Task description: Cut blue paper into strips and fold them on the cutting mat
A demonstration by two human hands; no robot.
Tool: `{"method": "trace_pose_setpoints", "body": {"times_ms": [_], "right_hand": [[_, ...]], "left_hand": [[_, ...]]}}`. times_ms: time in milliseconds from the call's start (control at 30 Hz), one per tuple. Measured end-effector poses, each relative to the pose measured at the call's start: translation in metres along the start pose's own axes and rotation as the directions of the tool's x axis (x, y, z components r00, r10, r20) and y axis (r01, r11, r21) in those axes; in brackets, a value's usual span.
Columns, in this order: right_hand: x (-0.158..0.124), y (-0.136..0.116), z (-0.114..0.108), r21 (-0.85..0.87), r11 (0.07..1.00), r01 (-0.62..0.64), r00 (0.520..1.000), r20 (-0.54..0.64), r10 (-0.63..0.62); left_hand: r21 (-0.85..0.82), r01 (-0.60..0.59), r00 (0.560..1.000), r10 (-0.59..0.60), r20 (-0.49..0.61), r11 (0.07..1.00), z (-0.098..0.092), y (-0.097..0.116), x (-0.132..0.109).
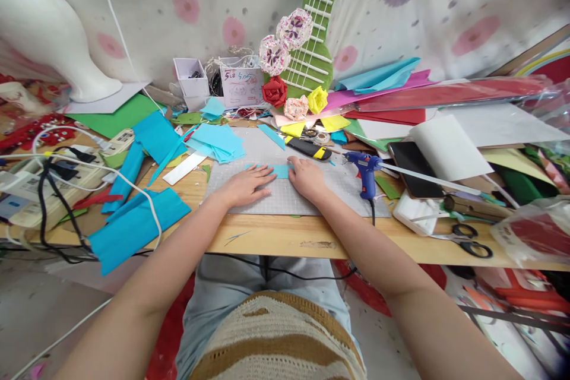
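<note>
On a gray mat [285, 200], hands [246, 186] apart, palms down, touching blue strip [281, 171]

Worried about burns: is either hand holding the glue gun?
No: the left hand and right hand touch a blue strip, apart from the glue gun.

Count on inspection: hands, two, namely left hand [248, 186] and right hand [307, 177]; blue strip [280, 171] beneath them, one; mat [285, 203], one; glue gun [366, 171], one; cutter [307, 148], one; scissors [474, 248], one pair; phone [415, 175], one; guitar [324, 12], one; flowers [275, 91], five, being two white, one red, one pink, one yellow; open-topped boxes [243, 84], two. Blue sheets [218, 141] overlap; number cannot be told.
</note>
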State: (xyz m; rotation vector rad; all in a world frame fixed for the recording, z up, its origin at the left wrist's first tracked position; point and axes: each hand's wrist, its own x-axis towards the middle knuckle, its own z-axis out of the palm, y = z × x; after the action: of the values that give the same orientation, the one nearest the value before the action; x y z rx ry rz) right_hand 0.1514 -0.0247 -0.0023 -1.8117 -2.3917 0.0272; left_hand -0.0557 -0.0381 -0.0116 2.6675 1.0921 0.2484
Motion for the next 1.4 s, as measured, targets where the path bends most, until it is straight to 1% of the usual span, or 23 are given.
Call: {"method": "trace_pose_setpoints", "body": {"times_ms": [67, 167, 267, 367, 500, 633, 767, 900, 1000, 1100, 1167, 1200, 1267, 1333, 1400], "right_hand": [[-0.001, 0.001, 0.0, 0.01, 1.0, -0.007, 1.0, -0.013, 0.007], [-0.002, 0.003, 0.001, 0.029, 0.999, 0.027, 0.993, -0.113, -0.024], [-0.001, 0.001, 0.006, 0.059, 0.988, 0.146, 0.966, -0.225, -0.13], [0.001, -0.003, 0.013, 0.076, 0.967, 0.242, 0.943, -0.255, -0.216], [0.004, -0.006, 0.018, 0.109, 0.966, 0.233, 0.952, -0.229, -0.204], [0.004, 0.002, 0.02, 0.124, 0.974, 0.187, 0.972, -0.167, -0.165], [0.003, 0.021, 0.026, 0.145, 0.977, 0.153, 0.982, -0.135, -0.133], [0.003, 0.044, 0.031, 0.177, 0.969, 0.175, 0.98, -0.129, -0.153], [0.002, 0.053, 0.027, 0.197, 0.961, 0.197, 0.979, -0.084, -0.184], [0.001, 0.049, 0.018, 0.206, 0.94, 0.274, 0.96, -0.115, -0.255], [0.0, 0.04, 0.012, 0.215, 0.904, 0.369, 0.928, -0.148, -0.343], [0.0, 0.035, 0.01, 0.224, 0.881, 0.416, 0.909, -0.132, -0.396], [-0.002, 0.024, 0.008, 0.226, 0.846, 0.483, 0.874, -0.059, -0.483], [-0.003, 0.017, 0.008, 0.209, 0.834, 0.51, 0.855, -0.014, -0.519], [-0.005, 0.012, 0.01, 0.197, 0.839, 0.508, 0.853, 0.023, -0.522]], "left_hand": [[0.0, 0.011, 1.0, -0.011, 0.006, 1.0, -0.001, -0.003, -0.001], [0.016, 0.026, 0.999, -0.027, 0.032, 1.0, -0.003, -0.003, 0.0], [0.022, 0.043, 0.998, -0.044, 0.045, 0.999, -0.005, 0.0, 0.002], [0.037, 0.065, 0.997, -0.066, 0.042, 0.997, -0.006, 0.003, 0.003], [0.065, 0.073, 0.997, -0.075, 0.032, 0.995, -0.006, 0.004, 0.003], [0.064, 0.089, 0.995, -0.091, 0.037, 0.994, -0.007, 0.001, 0.002], [0.071, 0.099, 0.994, -0.102, 0.042, 0.993, -0.009, -0.001, 0.0], [0.094, 0.113, 0.992, -0.118, 0.05, 0.989, -0.009, 0.001, 0.0], [0.107, 0.117, 0.991, -0.123, 0.055, 0.987, -0.01, 0.003, 0.0], [0.121, 0.111, 0.992, -0.117, 0.043, 0.986, -0.011, 0.005, 0.0], [0.132, 0.107, 0.993, -0.111, 0.028, 0.985, -0.012, 0.006, 0.0], [0.137, 0.104, 0.994, -0.108, 0.022, 0.985, -0.012, 0.007, 0.0], [0.144, 0.1, 0.995, -0.103, 0.012, 0.985, -0.012, 0.007, 0.0], [0.149, 0.097, 0.995, -0.099, 0.004, 0.984, -0.011, 0.008, 0.0], [0.155, 0.097, 0.995, -0.098, 0.002, 0.983, -0.011, 0.008, 0.0]]}}
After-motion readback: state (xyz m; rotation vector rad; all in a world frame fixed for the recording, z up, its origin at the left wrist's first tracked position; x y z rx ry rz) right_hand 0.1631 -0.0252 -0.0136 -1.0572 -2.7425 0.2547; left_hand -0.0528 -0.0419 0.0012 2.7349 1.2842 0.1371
